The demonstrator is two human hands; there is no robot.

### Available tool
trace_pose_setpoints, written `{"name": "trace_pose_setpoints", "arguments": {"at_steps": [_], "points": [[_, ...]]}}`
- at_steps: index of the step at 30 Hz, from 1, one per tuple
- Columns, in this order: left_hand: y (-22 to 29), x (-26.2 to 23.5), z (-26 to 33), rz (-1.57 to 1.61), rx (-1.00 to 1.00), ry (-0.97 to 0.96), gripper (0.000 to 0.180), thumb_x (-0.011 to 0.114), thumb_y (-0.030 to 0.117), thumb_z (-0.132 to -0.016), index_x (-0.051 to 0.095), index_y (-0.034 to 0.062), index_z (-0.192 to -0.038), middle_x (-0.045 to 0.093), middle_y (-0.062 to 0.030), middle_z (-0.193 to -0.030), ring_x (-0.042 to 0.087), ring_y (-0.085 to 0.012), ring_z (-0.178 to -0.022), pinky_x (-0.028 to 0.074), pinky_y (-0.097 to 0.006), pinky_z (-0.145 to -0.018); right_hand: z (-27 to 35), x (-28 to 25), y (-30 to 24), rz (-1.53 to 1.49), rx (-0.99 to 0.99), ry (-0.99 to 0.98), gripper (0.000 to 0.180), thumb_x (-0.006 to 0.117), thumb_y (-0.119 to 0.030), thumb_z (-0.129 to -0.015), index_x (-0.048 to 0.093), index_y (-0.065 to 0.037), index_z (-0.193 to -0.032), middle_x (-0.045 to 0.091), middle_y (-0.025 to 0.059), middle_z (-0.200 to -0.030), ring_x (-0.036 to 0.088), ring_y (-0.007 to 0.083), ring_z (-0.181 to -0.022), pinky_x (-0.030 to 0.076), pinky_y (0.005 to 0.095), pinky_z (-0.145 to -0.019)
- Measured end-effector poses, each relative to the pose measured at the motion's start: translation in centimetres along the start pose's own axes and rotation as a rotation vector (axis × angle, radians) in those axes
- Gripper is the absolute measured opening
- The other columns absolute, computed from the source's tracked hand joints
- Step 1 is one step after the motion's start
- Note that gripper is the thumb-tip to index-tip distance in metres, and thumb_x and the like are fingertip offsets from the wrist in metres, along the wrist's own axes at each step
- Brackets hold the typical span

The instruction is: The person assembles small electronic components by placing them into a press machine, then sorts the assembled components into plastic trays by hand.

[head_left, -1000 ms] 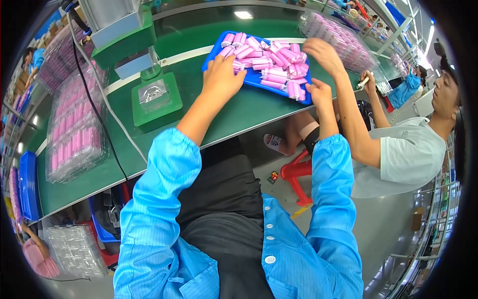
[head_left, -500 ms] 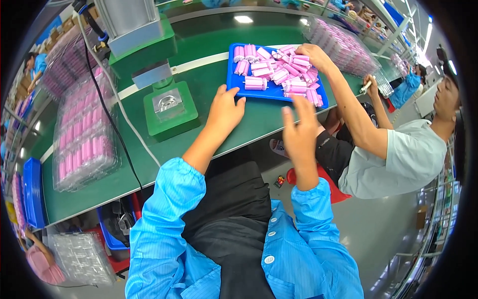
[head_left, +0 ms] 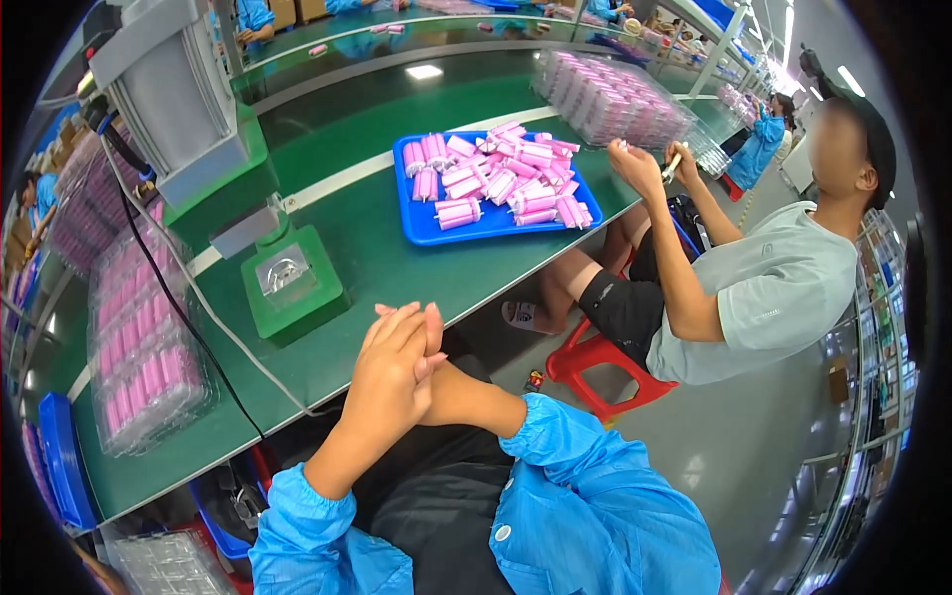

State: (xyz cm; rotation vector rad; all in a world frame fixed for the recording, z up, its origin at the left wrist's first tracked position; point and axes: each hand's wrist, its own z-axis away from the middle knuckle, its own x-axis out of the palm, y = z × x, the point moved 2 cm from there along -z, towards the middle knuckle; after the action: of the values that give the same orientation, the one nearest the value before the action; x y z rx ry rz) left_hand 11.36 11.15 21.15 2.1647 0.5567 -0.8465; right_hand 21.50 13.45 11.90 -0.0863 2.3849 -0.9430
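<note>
We press our left hand (head_left: pixel 392 372) flat against our right hand (head_left: pixel 428 359), fingers (head_left: pixel 402 322) straight and holding nothing, at the green desk (head_left: pixel 397 268) edge, well apart from the blue plastic tray (head_left: pixel 421 226) of pink cylindrical cells (head_left: pixel 496 183).

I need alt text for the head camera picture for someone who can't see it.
Both hands pressed together, empty, at the edge of a green bench. A blue tray of pink cells lies farther off; a seated co-worker is right.

Head-worn fisheye view only, looking steeply down over the green table (head_left: pixel 397 268) edge from close above, tilted slightly rightward; straight edges bent toward rim.
</note>
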Motion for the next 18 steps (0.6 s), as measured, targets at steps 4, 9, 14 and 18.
{"name": "trace_pose_setpoints", "arguments": {"at_steps": [4,9,14,18], "points": [[1.2,-0.5,0.7,-0.049,-0.075,0.074,0.057,0.076,0.021,-0.084,0.057,0.0005,-0.133,0.048,-0.0247,-0.145,0.044,-0.0468,-0.136,0.037,-0.057,-0.111,-2.4,-2.1,-0.9,-0.019,0.003,0.06,0.111,0.072,-0.021,-0.091,-0.018,-0.005,-0.154,0.02,0.0284,-0.159,0.033,0.0454,-0.144,0.031,0.047,-0.119],[3.4,3.3,7.6,-0.242,0.015,0.035,0.069,0.077,0.045,-0.082,0.05,0.0453,-0.146,0.003,-0.0155,-0.169,0.004,-0.0527,-0.151,0.019,-0.083,-0.103,-7.5,-6.3,-5.6,0.082,0.119,0.183,0.078,0.066,-0.008,-0.091,0.025,-0.01,-0.158,0.028,0.0178,-0.156,0.049,0.0307,-0.13,0.045,0.0424,-0.104],[1.3,4.8,6.2,-0.282,0.296,0.395,0.086,0.066,0.021,-0.087,0.023,0.0659,-0.146,-0.006,-0.0079,-0.167,-0.011,-0.0515,-0.15,0.017,-0.089,-0.103,-7.6,-3.7,-9.8,-0.511,0.405,0.121,0.056,0.051,-0.027,-0.105,0.032,-0.009,-0.155,0.048,0.0143,-0.142,0.055,0.0257,-0.123,0.045,0.0386,-0.102],[3.1,-6.5,6.4,-0.432,0.253,-0.121,0.066,0.063,0.015,-0.087,0.044,0.0317,-0.149,0.04,-0.011,-0.155,0.031,-0.0346,-0.149,0.028,-0.071,-0.114,-9.0,-3.0,-8.1,-0.309,0.276,0.19,0.049,0.057,-0.016,-0.1,0.045,-0.007,-0.147,0.052,0.0144,-0.136,0.055,0.0257,-0.12,0.046,0.0382,-0.1]]}}
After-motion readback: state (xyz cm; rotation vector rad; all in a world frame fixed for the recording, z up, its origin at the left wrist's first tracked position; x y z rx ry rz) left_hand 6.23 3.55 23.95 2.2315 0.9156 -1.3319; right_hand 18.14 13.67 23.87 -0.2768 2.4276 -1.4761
